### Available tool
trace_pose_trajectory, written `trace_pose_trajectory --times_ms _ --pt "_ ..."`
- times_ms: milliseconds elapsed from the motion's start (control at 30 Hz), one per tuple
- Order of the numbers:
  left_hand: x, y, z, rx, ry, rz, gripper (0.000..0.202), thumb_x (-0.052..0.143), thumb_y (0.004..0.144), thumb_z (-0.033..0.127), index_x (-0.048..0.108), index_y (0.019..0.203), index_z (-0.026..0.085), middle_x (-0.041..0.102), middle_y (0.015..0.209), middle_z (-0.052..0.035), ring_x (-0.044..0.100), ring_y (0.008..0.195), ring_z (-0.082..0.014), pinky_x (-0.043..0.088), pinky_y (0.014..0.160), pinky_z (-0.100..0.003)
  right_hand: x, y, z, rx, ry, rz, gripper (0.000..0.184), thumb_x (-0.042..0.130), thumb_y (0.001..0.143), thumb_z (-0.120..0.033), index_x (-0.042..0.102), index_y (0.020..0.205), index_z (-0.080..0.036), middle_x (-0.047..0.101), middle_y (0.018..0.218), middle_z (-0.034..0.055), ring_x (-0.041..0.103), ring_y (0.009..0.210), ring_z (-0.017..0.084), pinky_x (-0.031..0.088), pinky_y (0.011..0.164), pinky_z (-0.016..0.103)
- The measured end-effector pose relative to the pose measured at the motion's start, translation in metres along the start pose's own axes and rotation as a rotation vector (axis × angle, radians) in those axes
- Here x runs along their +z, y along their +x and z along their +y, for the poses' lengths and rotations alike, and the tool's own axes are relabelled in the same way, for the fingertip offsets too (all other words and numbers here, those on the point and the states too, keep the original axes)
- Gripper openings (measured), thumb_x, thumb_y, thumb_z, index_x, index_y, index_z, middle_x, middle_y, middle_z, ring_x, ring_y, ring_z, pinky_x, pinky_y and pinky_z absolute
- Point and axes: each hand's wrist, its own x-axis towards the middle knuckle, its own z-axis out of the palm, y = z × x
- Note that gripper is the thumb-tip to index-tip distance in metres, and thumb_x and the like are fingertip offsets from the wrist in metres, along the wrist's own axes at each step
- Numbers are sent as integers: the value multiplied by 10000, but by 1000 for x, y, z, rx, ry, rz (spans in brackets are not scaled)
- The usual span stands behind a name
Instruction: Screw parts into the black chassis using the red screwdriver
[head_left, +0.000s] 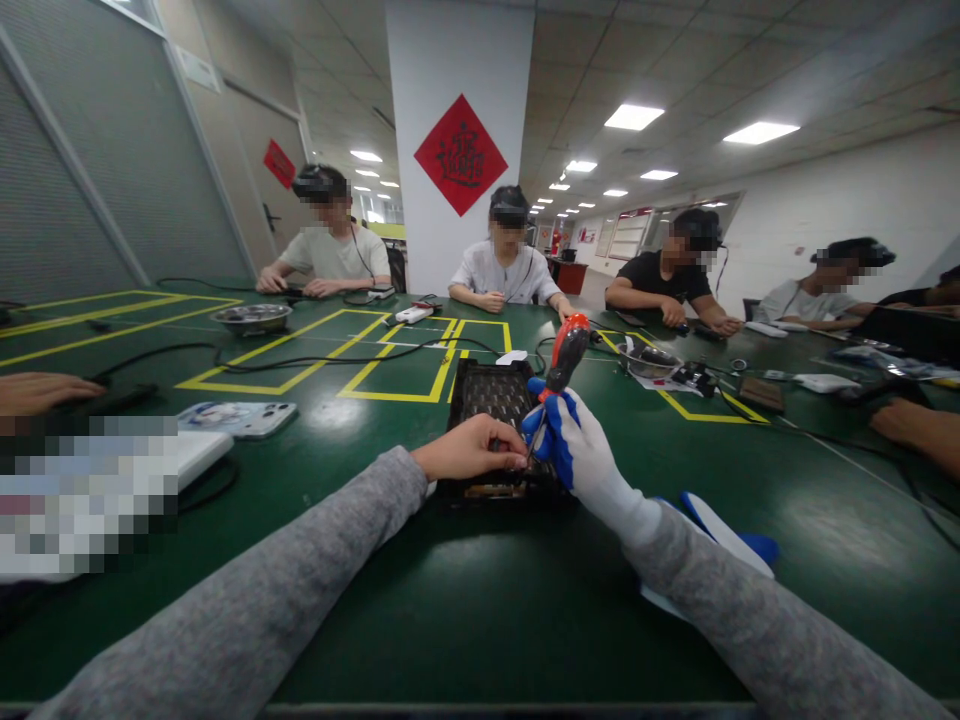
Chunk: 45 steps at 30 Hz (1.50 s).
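A black slab-like device (495, 395) lies flat on the green table (465, 600) straight ahead of me. My bare left hand (469, 450) rests on its near edge, fingers curled and pinched at the spot where the tool's tip meets the device. My right hand (574, 445), in a white and blue glove, grips a screwdriver (564, 355) with a red and black handle. The screwdriver stands tilted, its tip down beside my left fingertips. Whether the left fingers pinch anything is hidden.
A spare white and blue glove (724, 535) lies by my right forearm. A phone (238, 417) lies at the left, metal bowls (251, 318) and cables (315, 360) further back. Several other people sit round the table; someone's hand (41, 392) rests at the far left.
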Motion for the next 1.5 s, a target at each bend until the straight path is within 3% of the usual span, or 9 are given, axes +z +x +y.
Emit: trace_pose_trajectory --times_ms 167,400,567,800,1067,1333,1500 --pt "1 1 -2 -53 -47 35 247 658 710 333 669 780 95 658 748 -37 577 693 -117 447 695 -217 1 -1 1 -12 -6 8 358 499 816 -445 526 1108 -239 561 682 -32 485 519 62 412 484 181" --pt "0 1 -2 10 -85 -65 225 589 778 297 682 831 98 676 803 -53 596 746 -123 450 731 -217 3 -4 -4 22 -80 -30 394 459 833 -464 524 1130 -214 541 628 -39 440 455 60 381 430 179" --pt "2 1 -4 -87 -102 0 260 668 700 336 668 797 95 668 769 -49 591 701 -125 460 707 -235 3 -6 -7 -3 -108 4 380 460 831 -465 533 1105 -213 523 629 -40 460 500 71 397 464 185" --pt "0 2 -6 -22 -93 -46 217 610 757 297 671 796 93 661 768 -44 581 717 -118 450 715 -221 2 -3 -2 12 -48 4 408 467 827 -456 489 1164 -227 532 664 -33 477 525 79 414 482 191" --pt "2 2 -3 -102 -102 -2 238 666 701 319 656 778 94 651 735 -33 571 674 -113 447 696 -234 2 -2 -2 -5 -83 43 356 497 817 -438 522 1109 -237 558 677 -37 473 514 66 414 484 179" --pt "0 2 -4 -20 -107 -69 229 586 778 296 673 834 91 675 815 -60 592 759 -132 453 745 -238 1 -2 0 13 -21 13 394 455 832 -466 492 1143 -226 558 654 -30 477 472 73 394 433 188" --pt "2 3 -5 -66 -102 24 212 661 710 305 657 775 103 652 746 -28 574 703 -116 448 714 -231 1 -2 -2 -15 -57 19 379 467 830 -458 494 1129 -227 560 659 -30 490 506 78 424 479 195"
